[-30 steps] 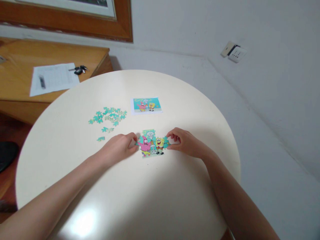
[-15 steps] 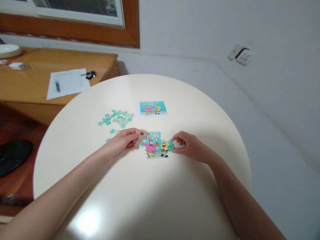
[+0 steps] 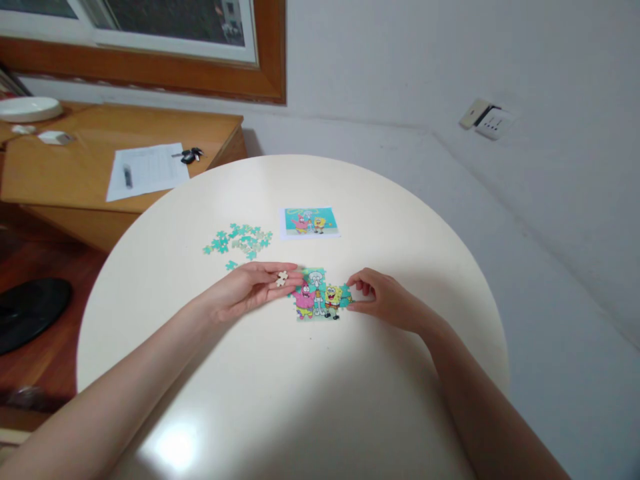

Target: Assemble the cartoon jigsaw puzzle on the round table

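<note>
Turning palm up since the earlier frame, our left hand [image 3: 253, 288] now shows a pale, knobbed jigsaw piece [image 3: 283, 278] lying across its fingers, while our right hand [image 3: 383, 298] stays at its place. We have a round, cream-coloured smooth tabletop [image 3: 310, 407] under us; its far rim curves near the white wall [image 3: 375, 60], and its left rim passes in front of a yellow-brown wooden desk [image 3: 150, 127]. Wide tabletop runs between our work and the near edge, and also from our right hand to the right rim. We count one part-built, brightly printed jigsaw [image 3: 319, 301] with three cartoon figures, lying flat near the middle between our hands, and one white-bordered printed picture card [image 3: 310, 222] beyond it. Teal and pale loose jigsaw pieces [image 3: 244, 231] overlap too much for us to count, left of the card; one teal piece [image 3: 231, 265] sits apart, near our left wrist. On the desk we see one white printed sheet [image 3: 149, 170] and one bunch of black-headed keys [image 3: 191, 155]. Our left fingers are extended, tips over the jigsaw's left edge; we cannot tell whether they touch it. Our right thumb and forefinger, narrowly parted, pinch its right edge.
</note>
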Available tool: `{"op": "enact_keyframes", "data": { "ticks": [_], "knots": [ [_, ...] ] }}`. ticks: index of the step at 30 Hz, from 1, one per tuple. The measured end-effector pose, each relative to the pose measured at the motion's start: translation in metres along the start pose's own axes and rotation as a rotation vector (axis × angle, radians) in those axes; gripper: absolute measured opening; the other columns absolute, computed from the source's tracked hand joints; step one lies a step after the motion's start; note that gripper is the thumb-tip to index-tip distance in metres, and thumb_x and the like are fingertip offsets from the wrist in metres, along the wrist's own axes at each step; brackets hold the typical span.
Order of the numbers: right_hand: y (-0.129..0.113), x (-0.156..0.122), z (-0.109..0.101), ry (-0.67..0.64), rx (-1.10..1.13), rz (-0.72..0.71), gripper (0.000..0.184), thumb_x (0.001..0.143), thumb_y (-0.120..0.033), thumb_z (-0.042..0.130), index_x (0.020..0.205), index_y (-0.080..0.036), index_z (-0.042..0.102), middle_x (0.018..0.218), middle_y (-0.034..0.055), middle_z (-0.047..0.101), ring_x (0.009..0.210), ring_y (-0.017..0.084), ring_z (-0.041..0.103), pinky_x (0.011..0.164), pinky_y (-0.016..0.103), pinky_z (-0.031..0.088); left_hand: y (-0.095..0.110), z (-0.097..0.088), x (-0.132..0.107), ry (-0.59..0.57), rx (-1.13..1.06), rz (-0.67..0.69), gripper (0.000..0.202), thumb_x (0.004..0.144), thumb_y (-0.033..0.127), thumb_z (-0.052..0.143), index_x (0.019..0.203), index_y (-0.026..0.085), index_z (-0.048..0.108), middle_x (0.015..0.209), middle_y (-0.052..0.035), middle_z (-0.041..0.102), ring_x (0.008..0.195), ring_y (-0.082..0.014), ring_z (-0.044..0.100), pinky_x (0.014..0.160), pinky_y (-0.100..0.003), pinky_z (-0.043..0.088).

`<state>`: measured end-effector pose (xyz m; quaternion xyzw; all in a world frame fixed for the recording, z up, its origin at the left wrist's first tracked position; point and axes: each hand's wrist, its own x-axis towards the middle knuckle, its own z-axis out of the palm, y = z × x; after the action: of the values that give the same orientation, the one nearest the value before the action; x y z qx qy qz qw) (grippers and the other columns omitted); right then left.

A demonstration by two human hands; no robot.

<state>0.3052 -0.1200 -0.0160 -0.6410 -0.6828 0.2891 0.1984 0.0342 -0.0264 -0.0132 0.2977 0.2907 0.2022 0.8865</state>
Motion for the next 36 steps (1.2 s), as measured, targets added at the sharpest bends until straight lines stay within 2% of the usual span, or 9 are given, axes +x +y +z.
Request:
{"op": "enact_keyframes", "data": {
  "ticks": [6, 10, 13, 17, 20, 22, 25, 30, 36],
  "knots": [
    [0.001, 0.0, 0.001, 0.005, -0.004, 0.0, 0.028, 0.065, -0.024, 0.071, 0.09, -0.019, 0.06, 0.078, -0.0001, 0.057, 0.071, 0.014, 0.053, 0.064, 0.027, 0.042, 0.002, 0.004, 0.001, 0.026, 0.029, 0.027, 0.033, 0.075, -0.01, 0.046, 0.097, 0.001, 0.068, 0.086, -0.0154, 0.071, 0.077, -0.0163, 0.069, 0.075, -0.024, 0.056],
    [0.001, 0.0, 0.001, 0.002, -0.002, 0.008, 0.027, 0.065, -0.024, 0.071, 0.089, -0.019, 0.06, 0.078, 0.0, 0.057, 0.071, 0.014, 0.053, 0.064, 0.027, 0.042, 0.006, 0.007, 0.001, 0.069, -0.056, 0.053, 0.03, 0.066, -0.009, 0.044, 0.08, 0.004, 0.068, 0.059, -0.0059, 0.06, 0.049, -0.0085, 0.055, 0.047, -0.017, 0.047],
    [0.002, 0.0, 0.001, 0.002, 0.005, 0.009, 0.027, 0.065, -0.024, 0.071, 0.089, -0.019, 0.06, 0.078, -0.0001, 0.057, 0.071, 0.014, 0.052, 0.065, 0.028, 0.042, 0.01, 0.011, -0.001, 0.084, -0.117, 0.039, 0.021, 0.067, 0.0, 0.044, 0.07, 0.008, 0.063, 0.049, -0.0015, 0.049, 0.041, -0.0078, 0.044, 0.042, -0.019, 0.044],
    [0.003, 0.0, 0.002, 0.003, 0.009, 0.01, 0.027, 0.065, -0.026, 0.07, 0.09, -0.019, 0.06, 0.078, 0.0001, 0.057, 0.071, 0.015, 0.052, 0.065, 0.028, 0.042, 0.013, 0.015, -0.005, 0.085, -0.18, 0.019, 0.019, 0.076, 0.013, 0.043, 0.063, 0.011, 0.057, 0.047, -0.0011, 0.044, 0.044, -0.011, 0.047, 0.052, -0.028, 0.054],
    [0.003, 0.0, 0.002, 0.001, 0.011, 0.006, 0.027, 0.066, -0.026, 0.07, 0.09, -0.02, 0.06, 0.077, -0.0002, 0.057, 0.07, 0.015, 0.053, 0.064, 0.028, 0.043, 0.012, 0.012, -0.004, 0.045, -0.197, 0.008, 0.021, 0.081, 0.019, 0.043, 0.068, 0.011, 0.058, 0.053, -0.006, 0.055, 0.057, -0.0173, 0.06, 0.072, -0.038, 0.057],
    [0.003, 0.0, 0.001, 0.0, 0.011, 0.005, 0.027, 0.066, -0.027, 0.07, 0.09, -0.02, 0.06, 0.077, -0.0002, 0.057, 0.07, 0.015, 0.052, 0.064, 0.028, 0.043, 0.011, 0.01, -0.004, 0.016, -0.207, 0.011, 0.024, 0.083, 0.023, 0.044, 0.078, 0.007, 0.062, 0.068, -0.0137, 0.065, 0.076, -0.0236, 0.067, 0.084, -0.041, 0.055],
    [0.002, 0.001, 0.001, -0.001, 0.009, 0.008, 0.027, 0.066, -0.026, 0.07, 0.09, -0.02, 0.06, 0.077, -0.0002, 0.057, 0.069, 0.014, 0.052, 0.064, 0.028, 0.043, 0.009, 0.008, -0.003, -0.027, -0.219, 0.016, 0.031, 0.084, 0.024, 0.044, 0.095, 0.002, 0.063, 0.1, -0.0224, 0.069, 0.104, -0.0294, 0.064, 0.093, -0.038, 0.05],
    [0.002, 0.001, 0.001, 0.007, 0.01, 0.002, 0.026, 0.065, -0.027, 0.069, 0.089, -0.02, 0.06, 0.075, -0.0005, 0.057, 0.068, 0.014, 0.052, 0.063, 0.027, 0.042, 0.007, 0.007, -0.002, -0.039, -0.217, 0.042, 0.03, 0.081, 0.017, 0.048, 0.102, 0.001, 0.063, 0.116, -0.0222, 0.064, 0.122, -0.0312, 0.052, 0.099, -0.035, 0.046],
    [0.001, 0.0, 0.001, 0.018, 0.013, -0.006, 0.025, 0.066, -0.029, 0.068, 0.088, -0.021, 0.06, 0.074, -0.0006, 0.057, 0.067, 0.014, 0.051, 0.061, 0.027, 0.042, 0.003, -0.005, 0.004, -0.061, -0.134, 0.108, 0.042, 0.066, -0.011, 0.044, 0.104, 0.001, 0.06, 0.115, -0.0221, 0.063, 0.116, -0.0283, 0.057, 0.101, -0.034, 0.045]
  ]
}}
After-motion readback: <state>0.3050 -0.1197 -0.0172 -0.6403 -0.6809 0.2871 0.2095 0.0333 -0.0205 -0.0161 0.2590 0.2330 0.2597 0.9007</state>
